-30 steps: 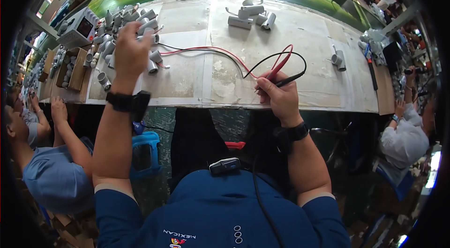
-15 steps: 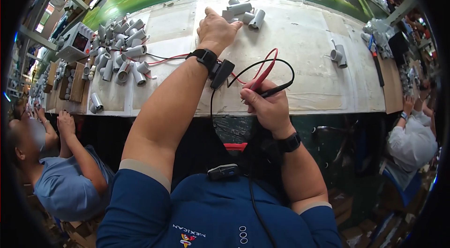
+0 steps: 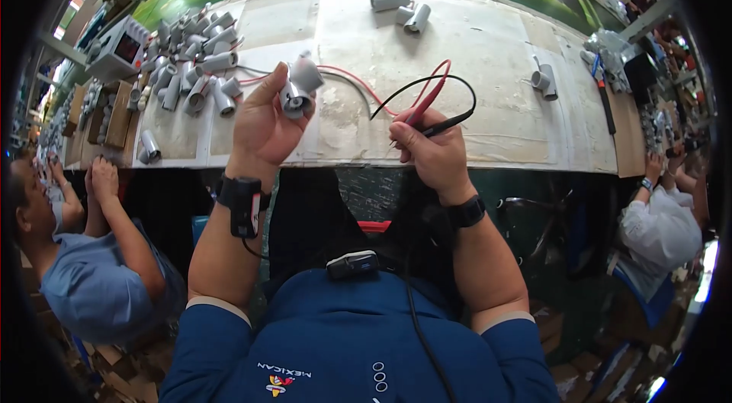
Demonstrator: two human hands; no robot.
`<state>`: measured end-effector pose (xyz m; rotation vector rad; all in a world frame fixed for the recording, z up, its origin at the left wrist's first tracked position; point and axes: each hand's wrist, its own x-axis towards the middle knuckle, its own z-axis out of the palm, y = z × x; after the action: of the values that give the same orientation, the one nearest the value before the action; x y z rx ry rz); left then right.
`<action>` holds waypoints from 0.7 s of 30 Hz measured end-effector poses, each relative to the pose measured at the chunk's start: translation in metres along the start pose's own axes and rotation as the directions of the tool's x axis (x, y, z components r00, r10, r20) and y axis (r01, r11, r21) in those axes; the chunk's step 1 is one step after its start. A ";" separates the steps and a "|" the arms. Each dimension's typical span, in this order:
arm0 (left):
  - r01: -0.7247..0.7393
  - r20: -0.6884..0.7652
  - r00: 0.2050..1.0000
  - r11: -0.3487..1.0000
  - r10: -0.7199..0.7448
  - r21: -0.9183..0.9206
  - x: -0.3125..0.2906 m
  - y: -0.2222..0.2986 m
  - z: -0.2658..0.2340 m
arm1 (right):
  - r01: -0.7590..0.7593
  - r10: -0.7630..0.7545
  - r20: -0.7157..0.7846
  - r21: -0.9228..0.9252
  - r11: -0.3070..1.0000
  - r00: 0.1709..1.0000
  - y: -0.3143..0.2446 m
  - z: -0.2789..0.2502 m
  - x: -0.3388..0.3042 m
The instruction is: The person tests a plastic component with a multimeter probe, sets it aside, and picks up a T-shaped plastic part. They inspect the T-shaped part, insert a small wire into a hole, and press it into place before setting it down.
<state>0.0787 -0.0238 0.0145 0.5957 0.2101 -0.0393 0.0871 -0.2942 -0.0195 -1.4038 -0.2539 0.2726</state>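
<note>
My left hand [image 3: 263,128] is raised over the near left part of the table, palm up, its fingers closed round a grey cylindrical housing [image 3: 306,77] with a smaller joined piece. The housing is slightly blurred, and its open end faces me. In my right hand [image 3: 438,155] are two test probes, a red probe [image 3: 425,105] and a black probe [image 3: 446,125], pinched together with their thin tips pointing left. Their leads loop above the hand and run left across the table. Beyond my left hand lies a large heap of similar grey housings [image 3: 187,71].
Several grey housings [image 3: 390,2] lie at the far middle, and another [image 3: 544,83] at the right. A meter-like box [image 3: 116,51] and a cardboard box [image 3: 116,122] stand left. A dark-handled tool [image 3: 610,109] lies right. Co-workers sit at both sides.
My left hand has come back from the far middle group toward me and to the left, now holding a grey housing. My right hand keeps the probes in nearly the same place.
</note>
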 end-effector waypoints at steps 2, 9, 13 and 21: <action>0.168 -0.048 0.984 0.982 -0.173 -0.088 -0.031 -0.003 -0.009 | 0.002 -0.003 -0.002 -0.042 0.999 1.000 -0.002 0.000 0.002; 0.076 -0.159 0.985 0.993 -0.061 0.091 -0.076 -0.025 -0.027 | 0.007 -0.007 -0.067 0.009 1.000 0.998 -0.002 0.013 0.000; -0.167 -0.093 0.926 0.621 0.365 0.766 -0.096 -0.036 -0.035 | -0.015 0.019 -0.074 0.056 0.998 0.997 0.000 0.036 -0.006; -0.451 0.564 0.552 -0.350 0.614 0.821 -0.103 -0.051 -0.057 | -0.057 0.056 0.051 0.010 0.998 0.997 0.002 0.097 0.010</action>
<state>-0.0374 -0.0365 -0.0383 2.2245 -0.0894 0.9959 0.0641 -0.2004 -0.0071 -1.3960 -0.2540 0.3557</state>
